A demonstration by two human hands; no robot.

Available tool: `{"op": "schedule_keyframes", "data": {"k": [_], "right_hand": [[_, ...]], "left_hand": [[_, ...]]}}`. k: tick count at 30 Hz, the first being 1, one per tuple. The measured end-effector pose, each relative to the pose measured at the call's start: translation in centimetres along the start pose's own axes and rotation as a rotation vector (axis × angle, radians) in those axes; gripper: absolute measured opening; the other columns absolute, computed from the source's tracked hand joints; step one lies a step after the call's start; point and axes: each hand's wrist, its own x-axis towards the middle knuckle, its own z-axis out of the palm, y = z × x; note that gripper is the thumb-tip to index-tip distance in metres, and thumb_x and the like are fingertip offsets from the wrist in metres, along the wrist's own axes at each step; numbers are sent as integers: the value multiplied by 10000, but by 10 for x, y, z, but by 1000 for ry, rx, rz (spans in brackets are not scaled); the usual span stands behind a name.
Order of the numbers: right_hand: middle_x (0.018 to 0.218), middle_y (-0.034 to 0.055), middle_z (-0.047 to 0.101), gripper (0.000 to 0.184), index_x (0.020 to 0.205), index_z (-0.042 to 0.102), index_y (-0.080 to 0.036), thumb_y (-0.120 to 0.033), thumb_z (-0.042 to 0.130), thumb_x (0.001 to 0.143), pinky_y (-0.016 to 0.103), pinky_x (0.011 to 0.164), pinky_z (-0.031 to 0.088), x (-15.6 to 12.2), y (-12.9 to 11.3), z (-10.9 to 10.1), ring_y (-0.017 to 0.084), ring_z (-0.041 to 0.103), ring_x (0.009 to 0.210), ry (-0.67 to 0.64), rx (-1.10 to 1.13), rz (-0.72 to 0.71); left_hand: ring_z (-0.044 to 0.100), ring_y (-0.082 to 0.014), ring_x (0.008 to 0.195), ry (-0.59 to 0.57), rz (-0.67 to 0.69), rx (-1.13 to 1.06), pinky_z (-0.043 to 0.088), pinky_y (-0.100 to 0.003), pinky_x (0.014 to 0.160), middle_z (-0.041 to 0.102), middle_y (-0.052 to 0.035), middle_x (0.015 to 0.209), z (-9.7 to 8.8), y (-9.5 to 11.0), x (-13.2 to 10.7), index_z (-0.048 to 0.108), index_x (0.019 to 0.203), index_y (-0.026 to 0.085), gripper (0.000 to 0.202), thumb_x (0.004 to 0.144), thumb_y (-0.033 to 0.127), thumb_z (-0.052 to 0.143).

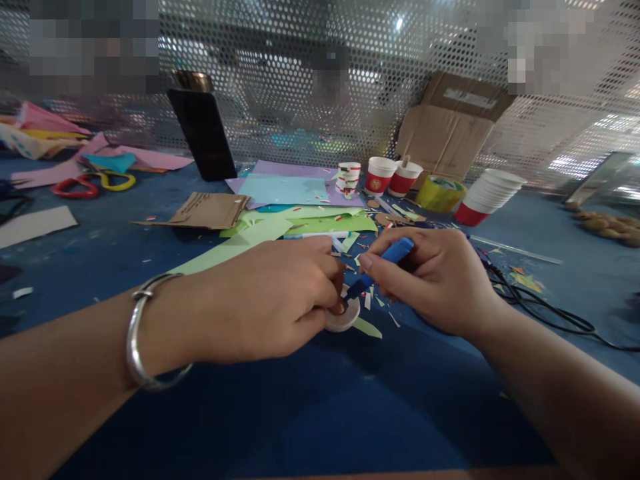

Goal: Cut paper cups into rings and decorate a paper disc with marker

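Observation:
My right hand (430, 280) is closed around a blue marker pen (387, 263), held slanting down to the left. Its lower end meets a small white round piece (345, 323), shallow like the bottom of a paper cup, on the blue table. My left hand (295, 297), with a silver bangle on its wrist, has its fingers curled down and pressed on that round piece. A small dark spot shows at the left fingertips, too small to make out. A strip of light green paper (367, 328) lies beside the round piece.
Coloured paper sheets (285, 189) and a cardboard piece (210, 210) lie behind my hands. Farther back stand a phone (203, 133), paper cups (381, 177), stacked cups (493, 193), a tape roll (440, 193) and scissors (75, 188). A black cable (540, 313) runs at the right.

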Motion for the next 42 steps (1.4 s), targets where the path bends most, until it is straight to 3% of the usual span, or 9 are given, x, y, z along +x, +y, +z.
{"op": "schedule_keyframes", "data": {"k": [3, 8, 12, 17, 22, 30, 42], "right_hand": [[496, -42, 571, 208, 725, 673, -157, -284, 645, 886, 206, 406, 312, 0, 0, 0, 57, 440, 404, 1, -2, -11], [535, -37, 589, 176, 718, 676, -167, -234, 641, 876, 201, 420, 346, 0, 0, 0, 68, 488, 446, -18, 50, -8], [546, -34, 598, 203, 666, 651, -177, -173, 640, 868, 199, 427, 361, -3, -5, -4, 67, 497, 451, 35, 62, -40], [540, -28, 599, 248, 641, 637, -178, -211, 645, 887, 207, 418, 357, -8, -15, -5, 70, 495, 441, 52, 82, -93], [627, -22, 666, 119, 750, 690, -187, -199, 663, 865, 201, 459, 401, -13, -16, 3, 80, 545, 493, 4, 31, -155], [680, -2, 708, 67, 787, 666, -180, -189, 655, 852, 216, 553, 448, -14, -13, 10, 90, 605, 544, 28, -97, -277], [684, -7, 708, 85, 769, 663, -189, -177, 647, 852, 212, 550, 450, -14, -15, 10, 89, 604, 539, 2, -110, -291]], "left_hand": [[578, -239, 971, -78, 17, -18, 468, -358, 862, 711, -40, 856, -2, -2, 2, 724, 813, 228, 226, 832, 103, 537], [590, -201, 778, -45, -130, -67, 456, -315, 686, 660, -43, 884, -6, -2, 3, 637, 950, 227, 168, 867, 161, 508], [614, -199, 781, -11, -147, -94, 446, -309, 668, 665, -40, 941, -8, -2, 4, 538, 1009, 221, 165, 870, 160, 474], [621, -200, 754, -31, -210, -89, 424, -298, 631, 679, -23, 906, -9, 1, 5, 504, 1050, 228, 167, 891, 190, 469], [625, -202, 778, -36, -195, -62, 429, -298, 669, 678, -38, 909, -11, 1, 5, 516, 1080, 206, 170, 926, 191, 444], [620, -192, 790, -26, -168, -74, 446, -301, 723, 670, -45, 903, -10, 0, 4, 528, 1071, 180, 171, 976, 215, 390], [609, -186, 799, -23, -173, -92, 437, -302, 747, 663, -38, 893, -10, 0, 3, 534, 1067, 178, 169, 994, 242, 396]]}}
